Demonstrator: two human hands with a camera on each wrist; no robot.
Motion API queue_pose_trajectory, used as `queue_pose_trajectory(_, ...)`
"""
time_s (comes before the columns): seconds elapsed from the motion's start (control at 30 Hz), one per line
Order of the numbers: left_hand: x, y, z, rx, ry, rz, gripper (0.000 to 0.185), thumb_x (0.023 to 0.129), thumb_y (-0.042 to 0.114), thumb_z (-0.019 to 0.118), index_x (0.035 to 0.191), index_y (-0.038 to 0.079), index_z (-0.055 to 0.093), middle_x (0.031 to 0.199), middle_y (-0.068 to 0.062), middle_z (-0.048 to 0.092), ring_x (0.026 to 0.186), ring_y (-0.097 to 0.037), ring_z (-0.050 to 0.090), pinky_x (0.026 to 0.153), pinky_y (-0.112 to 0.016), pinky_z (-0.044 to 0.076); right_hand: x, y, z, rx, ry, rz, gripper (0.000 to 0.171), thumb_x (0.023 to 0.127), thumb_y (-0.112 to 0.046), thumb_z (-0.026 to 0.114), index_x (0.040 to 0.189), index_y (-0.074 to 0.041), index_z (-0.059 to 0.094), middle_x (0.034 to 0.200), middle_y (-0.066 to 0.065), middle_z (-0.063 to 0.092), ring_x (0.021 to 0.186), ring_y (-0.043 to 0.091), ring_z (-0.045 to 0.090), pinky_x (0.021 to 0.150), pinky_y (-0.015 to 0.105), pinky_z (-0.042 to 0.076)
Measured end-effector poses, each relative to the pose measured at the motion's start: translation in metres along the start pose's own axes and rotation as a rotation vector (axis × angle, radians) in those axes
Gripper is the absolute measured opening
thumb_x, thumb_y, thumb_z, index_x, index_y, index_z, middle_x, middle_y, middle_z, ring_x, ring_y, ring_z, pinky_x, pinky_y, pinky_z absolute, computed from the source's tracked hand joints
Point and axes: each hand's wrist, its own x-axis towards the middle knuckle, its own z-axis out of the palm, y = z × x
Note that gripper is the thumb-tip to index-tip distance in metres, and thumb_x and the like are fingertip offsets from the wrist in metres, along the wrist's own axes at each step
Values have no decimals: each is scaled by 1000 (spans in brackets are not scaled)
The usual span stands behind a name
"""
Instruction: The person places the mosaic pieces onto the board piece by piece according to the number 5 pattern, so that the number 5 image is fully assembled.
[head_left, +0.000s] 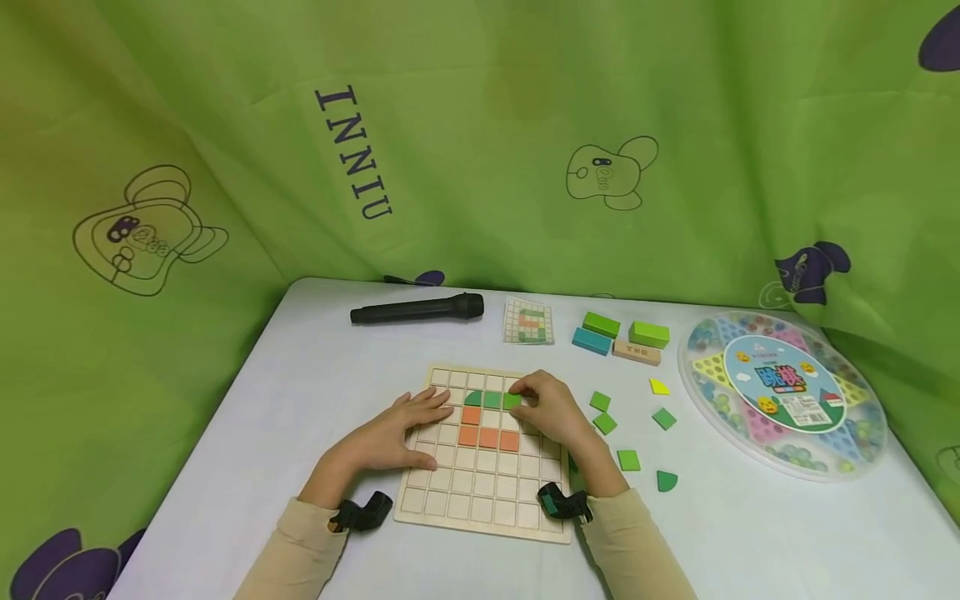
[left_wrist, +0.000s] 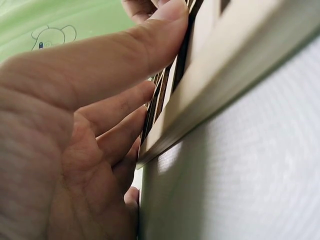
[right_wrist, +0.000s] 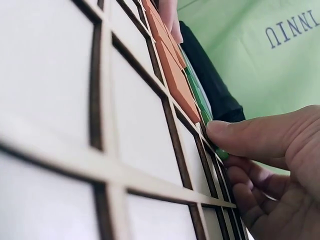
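Note:
A wooden grid board (head_left: 482, 506) lies on the white table. On its left side rests my left hand (head_left: 396, 433), fingers spread; the left wrist view shows the thumb (left_wrist: 150, 42) over the board's edge. My right hand (head_left: 555, 410) pinches a light green tile (head_left: 512, 401) at the right end of a row on the board. Beside that tile are a green square tile (head_left: 492, 400) and a green rounded tile (head_left: 474, 398). Below them sit several orange tiles, one orange tile (head_left: 471, 415) above a row of orange squares (head_left: 488, 437).
Right of the board lie loose green tiles (head_left: 628, 460), a rounded green tile (head_left: 667, 481) and a yellow piece (head_left: 659, 387). Farther back are a pattern card (head_left: 528, 322), coloured blocks (head_left: 649, 334) and a black microphone (head_left: 417, 310). A round marble game box (head_left: 783, 396) stands far right.

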Motion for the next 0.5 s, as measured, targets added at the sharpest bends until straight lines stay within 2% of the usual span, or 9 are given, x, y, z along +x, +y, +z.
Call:
queue_pose_trajectory(0.1, 0, -1, 0, -4, 2, 0, 82, 75, 44, 76, 142, 10, 44, 156, -3, 28, 146, -29, 15, 118, -55, 8, 0, 0, -1, 15, -17, -3, 27, 80, -12, 75, 106, -10, 69, 109, 5, 62, 101, 21, 59, 89, 38, 50)
queue_pose_trajectory(0.23, 0, -2, 1, -18, -1, 2, 82, 75, 44, 76, 143, 11, 44, 156, -3, 28, 146, -29, 15, 118, -55, 7, -6, 2, -8, 98, -31, 18, 38, 83, -17, 73, 119, -9, 64, 117, 6, 62, 110, 25, 60, 94, 40, 50)
queue_pose_trajectory(0.37, -1, -2, 2, -23, 2, 10, 82, 75, 44, 76, 143, 10, 44, 156, -3, 28, 146, -30, 15, 118, -55, 7, -12, 6, -23, 143, 7, -2, 44, 85, -17, 71, 126, -8, 59, 125, 11, 60, 116, 29, 58, 98, 43, 49)
queue_pose_trajectory(0.5, 0, -1, 0, -19, 1, 10, 83, 75, 45, 76, 143, 10, 43, 156, -3, 28, 146, -30, 15, 118, -55, 7, -20, 14, -42, 117, 59, -47, 44, 86, -15, 69, 128, -5, 58, 127, 15, 59, 116, 32, 55, 99, 46, 47)
